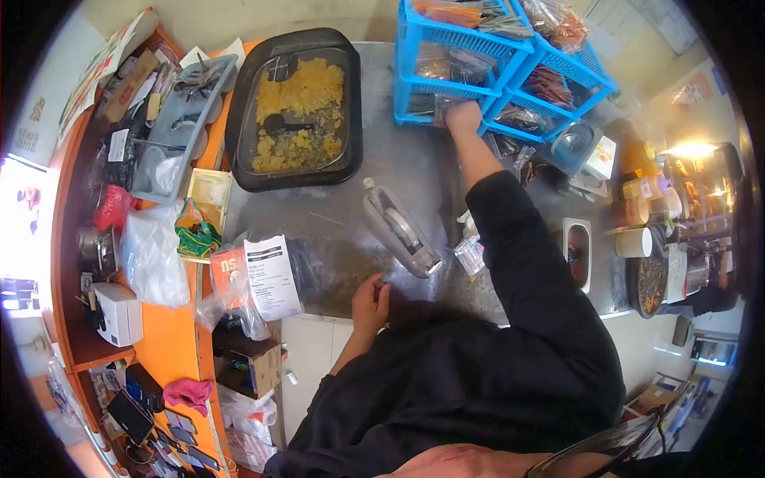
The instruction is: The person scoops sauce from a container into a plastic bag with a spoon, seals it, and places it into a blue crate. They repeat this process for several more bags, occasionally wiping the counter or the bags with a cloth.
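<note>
My right hand reaches forward to the lower left compartment of the blue plastic basket rack. Its fingers are closed and partly hidden by the rack, with a clear plastic bag at their tips. Packets fill the compartment above. My left hand rests by the near edge of the metal table, holding nothing, its fingers loosely apart. Just beyond it lies a grey tape dispenser. Beside my right forearm is a small clear packet with pink print.
A black roasting pan with yellow crumbly food stands at the back left. Left of it are a grey tray of utensils and a printed paper on plastic bags. A steel container and a white cup stand right.
</note>
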`<state>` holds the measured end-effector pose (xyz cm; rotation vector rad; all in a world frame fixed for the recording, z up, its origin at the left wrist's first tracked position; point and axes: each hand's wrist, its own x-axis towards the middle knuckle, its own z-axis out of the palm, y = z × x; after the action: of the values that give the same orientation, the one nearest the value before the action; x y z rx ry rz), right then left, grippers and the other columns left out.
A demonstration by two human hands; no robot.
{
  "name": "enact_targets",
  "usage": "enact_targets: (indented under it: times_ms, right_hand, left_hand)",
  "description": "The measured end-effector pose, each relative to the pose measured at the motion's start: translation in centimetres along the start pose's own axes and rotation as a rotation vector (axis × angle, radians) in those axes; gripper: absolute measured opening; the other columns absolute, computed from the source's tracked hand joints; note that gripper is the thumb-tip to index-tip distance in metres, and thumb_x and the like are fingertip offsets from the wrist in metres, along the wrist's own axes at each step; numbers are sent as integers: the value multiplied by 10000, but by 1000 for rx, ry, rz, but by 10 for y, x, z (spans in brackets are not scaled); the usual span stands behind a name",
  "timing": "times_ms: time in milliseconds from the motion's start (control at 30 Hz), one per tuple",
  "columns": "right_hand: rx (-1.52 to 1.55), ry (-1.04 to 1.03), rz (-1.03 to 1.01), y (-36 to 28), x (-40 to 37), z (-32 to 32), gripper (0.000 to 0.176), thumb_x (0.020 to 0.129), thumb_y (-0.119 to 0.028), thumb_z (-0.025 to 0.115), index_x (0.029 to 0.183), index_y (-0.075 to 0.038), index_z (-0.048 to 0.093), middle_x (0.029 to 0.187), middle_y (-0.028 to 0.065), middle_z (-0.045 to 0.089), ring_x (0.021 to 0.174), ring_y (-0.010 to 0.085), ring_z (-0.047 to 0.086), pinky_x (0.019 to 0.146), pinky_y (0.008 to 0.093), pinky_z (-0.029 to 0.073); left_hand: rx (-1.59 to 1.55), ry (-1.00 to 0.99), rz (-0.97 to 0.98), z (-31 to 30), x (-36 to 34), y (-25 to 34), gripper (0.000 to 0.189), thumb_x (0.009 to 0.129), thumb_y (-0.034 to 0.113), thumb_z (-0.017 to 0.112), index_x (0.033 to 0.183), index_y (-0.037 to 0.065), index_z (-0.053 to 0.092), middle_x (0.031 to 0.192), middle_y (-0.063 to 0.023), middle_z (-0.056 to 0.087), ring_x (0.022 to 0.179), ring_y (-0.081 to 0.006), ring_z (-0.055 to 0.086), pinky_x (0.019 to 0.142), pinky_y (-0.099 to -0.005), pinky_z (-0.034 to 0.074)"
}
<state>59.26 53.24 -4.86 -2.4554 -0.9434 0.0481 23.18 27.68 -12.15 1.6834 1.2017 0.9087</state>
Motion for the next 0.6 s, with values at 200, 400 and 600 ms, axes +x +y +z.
enact_targets:
  times_ms: [200,400,600]
  right_hand:
    - [-109,26,54,-4,16,15,292,863,-300,590,951,-46,706,987,159,694,907,313,671,762,392,528]
    - [292,189,218,-8,25,32,349,854,-394,612,1000,-90,699,1000,138,698,943,321,662,791,405,511]
    - [62,16,63,-4,36,24,447,870,-354,604,1173,-26,608,1145,185,642,1055,331,619,879,393,482]
  left_hand:
    - [29,-42,-24,-6,3,10,247,859,142,639,1090,57,616,856,-122,628,747,-258,616,687,-353,498]
    - [-16,-26,71,-15,6,9,255,846,127,642,1089,53,615,853,-129,629,760,-285,614,694,-372,498]
    - [-42,16,131,-18,10,11,247,834,122,654,1065,44,616,844,-117,641,742,-285,615,682,-371,503]
